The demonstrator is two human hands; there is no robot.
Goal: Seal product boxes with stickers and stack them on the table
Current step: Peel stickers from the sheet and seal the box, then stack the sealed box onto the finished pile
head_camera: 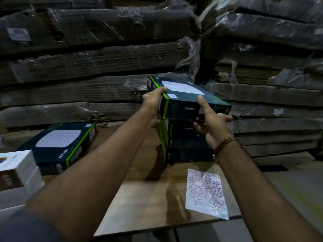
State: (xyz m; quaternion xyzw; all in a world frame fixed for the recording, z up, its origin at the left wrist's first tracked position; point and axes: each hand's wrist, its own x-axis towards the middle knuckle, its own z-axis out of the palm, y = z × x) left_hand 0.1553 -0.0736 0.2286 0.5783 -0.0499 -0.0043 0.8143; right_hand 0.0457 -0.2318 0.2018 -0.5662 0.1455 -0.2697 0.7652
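Observation:
A dark product box [185, 95] with green edges and a white picture on its lid is held tilted above a stack of like boxes [183, 142] on the wooden table [139, 198]. My left hand [153, 102] grips its left near corner, thumb on the lid. My right hand [211, 119] holds its near right side, thumb up on the lid edge and fingers curled under. A sticker sheet [205, 191] with small red-outlined stickers lies on the table near the right front.
Another dark box [59, 147] lies flat at the table's left. White boxes [15, 173] are stacked at the far left edge. Plastic-wrapped bundles of flat cardboard [104, 63] wall off the back and right.

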